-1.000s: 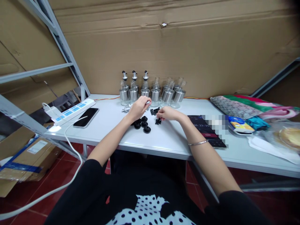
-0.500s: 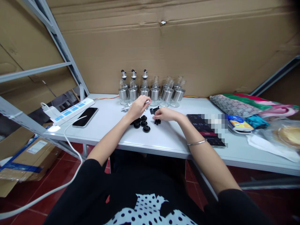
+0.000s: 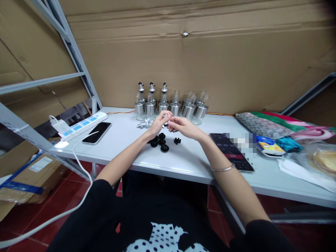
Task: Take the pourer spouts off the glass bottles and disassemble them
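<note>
My left hand (image 3: 160, 123) is closed round a small silvery piece, only partly visible between its fingers. Right beside it, my right hand (image 3: 182, 126) has its fingers bent together at that piece; whatever they pinch is too small to make out. Below the hands lie several black round stoppers (image 3: 164, 148) and a small group of black parts (image 3: 177, 140). Silver spout pieces (image 3: 144, 124) rest left of my left hand. Behind stand glass bottles with steel sleeves (image 3: 175, 106), and a few in the back row carry pourer tops (image 3: 164, 87).
On the left are a white power strip (image 3: 85, 125) with a cable and a phone (image 3: 97, 133). A larger phone (image 3: 232, 152), a packet (image 3: 270, 145) and patterned cloth (image 3: 265, 126) lie right. Cardboard (image 3: 210, 63) stands behind the bottles.
My right hand has moved up from the small black parts to my left hand, and the two now meet. The camera view has shifted slightly.
</note>
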A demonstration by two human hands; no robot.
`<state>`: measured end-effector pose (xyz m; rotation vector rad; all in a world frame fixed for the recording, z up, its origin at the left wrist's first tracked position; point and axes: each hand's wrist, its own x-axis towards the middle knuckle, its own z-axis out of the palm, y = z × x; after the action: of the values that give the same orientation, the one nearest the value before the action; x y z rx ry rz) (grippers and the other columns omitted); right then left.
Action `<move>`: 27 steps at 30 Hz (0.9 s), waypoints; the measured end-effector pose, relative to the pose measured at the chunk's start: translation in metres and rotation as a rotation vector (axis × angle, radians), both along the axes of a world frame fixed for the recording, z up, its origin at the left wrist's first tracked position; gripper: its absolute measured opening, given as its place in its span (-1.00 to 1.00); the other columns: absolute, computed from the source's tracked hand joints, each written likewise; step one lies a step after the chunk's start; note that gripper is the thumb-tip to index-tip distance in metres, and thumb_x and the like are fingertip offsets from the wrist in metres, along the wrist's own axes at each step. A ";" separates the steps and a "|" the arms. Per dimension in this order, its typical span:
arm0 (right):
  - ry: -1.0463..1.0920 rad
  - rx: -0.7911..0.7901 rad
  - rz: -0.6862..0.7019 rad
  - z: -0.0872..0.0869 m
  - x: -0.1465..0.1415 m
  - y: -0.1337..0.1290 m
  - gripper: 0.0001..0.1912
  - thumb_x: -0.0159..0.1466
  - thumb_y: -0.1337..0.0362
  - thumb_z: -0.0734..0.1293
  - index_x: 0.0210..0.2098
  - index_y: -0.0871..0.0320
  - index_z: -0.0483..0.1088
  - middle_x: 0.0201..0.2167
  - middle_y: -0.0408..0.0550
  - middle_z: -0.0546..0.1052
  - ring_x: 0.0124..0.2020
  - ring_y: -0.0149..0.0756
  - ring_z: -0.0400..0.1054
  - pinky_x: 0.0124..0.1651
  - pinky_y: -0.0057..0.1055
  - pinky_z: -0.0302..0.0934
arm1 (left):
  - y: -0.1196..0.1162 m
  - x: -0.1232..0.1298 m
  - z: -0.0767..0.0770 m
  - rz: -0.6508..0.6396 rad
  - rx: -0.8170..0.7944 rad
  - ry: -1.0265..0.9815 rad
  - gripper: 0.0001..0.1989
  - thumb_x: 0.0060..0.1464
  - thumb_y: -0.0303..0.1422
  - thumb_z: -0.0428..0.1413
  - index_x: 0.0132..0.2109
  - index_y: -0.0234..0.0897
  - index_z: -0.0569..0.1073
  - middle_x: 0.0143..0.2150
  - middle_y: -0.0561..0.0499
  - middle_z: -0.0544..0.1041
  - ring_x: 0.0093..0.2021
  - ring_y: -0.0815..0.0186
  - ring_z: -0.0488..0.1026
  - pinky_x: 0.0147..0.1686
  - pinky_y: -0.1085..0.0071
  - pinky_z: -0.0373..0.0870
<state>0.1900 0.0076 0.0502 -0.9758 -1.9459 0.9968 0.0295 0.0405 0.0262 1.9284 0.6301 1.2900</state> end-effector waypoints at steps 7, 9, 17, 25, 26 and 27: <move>0.361 -0.205 -0.082 -0.010 -0.029 0.002 -0.53 0.05 -0.14 0.36 -0.35 0.16 0.33 -0.49 -0.14 0.45 -0.47 -0.44 0.37 -0.42 -0.47 0.26 | -0.010 0.000 0.001 -0.199 -0.358 -0.185 -0.64 0.19 0.02 -0.13 -0.25 -0.19 0.15 -0.07 0.02 0.32 -0.38 0.46 0.32 -0.43 0.50 0.33; 0.433 -0.243 -0.083 -0.011 -0.031 0.001 -0.51 0.00 -0.15 0.39 -0.38 0.15 0.31 -0.53 -0.18 0.42 -0.52 -0.48 0.32 -0.45 -0.49 0.23 | -0.007 -0.002 -0.002 -0.186 -0.325 -0.144 -0.63 0.16 0.04 -0.10 -0.20 -0.19 0.14 -0.07 0.01 0.33 -0.40 0.47 0.33 -0.40 0.47 0.36; 0.560 -0.166 -0.185 -0.006 -0.024 0.000 -0.44 -0.12 -0.12 0.48 -0.51 0.12 0.13 -0.72 -0.34 0.26 -0.67 -0.58 0.05 -0.59 -0.56 -0.04 | 0.000 -0.017 -0.006 0.225 0.538 0.198 -0.55 0.06 -0.16 0.14 0.02 -0.27 0.23 0.02 -0.16 0.34 0.08 0.16 0.30 0.06 0.18 0.30; 0.474 -0.129 -0.169 -0.011 -0.022 0.004 -0.46 -0.11 -0.13 0.46 -0.50 0.11 0.16 -0.70 -0.32 0.27 -0.66 -0.56 0.04 -0.58 -0.54 -0.07 | 0.002 -0.022 -0.003 0.191 0.664 0.297 -0.68 0.12 -0.26 0.12 -0.01 -0.31 0.35 -0.11 -0.13 0.47 -0.08 0.26 0.43 -0.10 0.33 0.38; 0.469 -0.135 -0.154 -0.012 -0.021 0.005 -0.47 -0.10 -0.12 0.46 -0.50 0.12 0.16 -0.70 -0.32 0.27 -0.65 -0.55 0.04 -0.57 -0.53 -0.06 | 0.003 -0.023 -0.003 0.181 0.648 0.315 -0.67 0.12 -0.26 0.12 -0.01 -0.31 0.35 -0.12 -0.13 0.48 -0.10 0.27 0.44 -0.12 0.35 0.38; 0.467 -0.143 -0.140 -0.013 -0.021 0.005 -0.48 -0.09 -0.11 0.46 -0.50 0.12 0.17 -0.70 -0.32 0.27 -0.65 -0.55 0.04 -0.57 -0.53 -0.06 | 0.005 -0.024 -0.004 0.176 0.630 0.339 -0.67 0.11 -0.26 0.13 -0.01 -0.32 0.36 -0.12 -0.13 0.48 -0.11 0.27 0.45 -0.13 0.35 0.37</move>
<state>0.1687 0.0124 0.0370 -0.8505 -1.4200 1.1738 0.0056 0.0451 0.0225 2.6980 0.6140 1.3918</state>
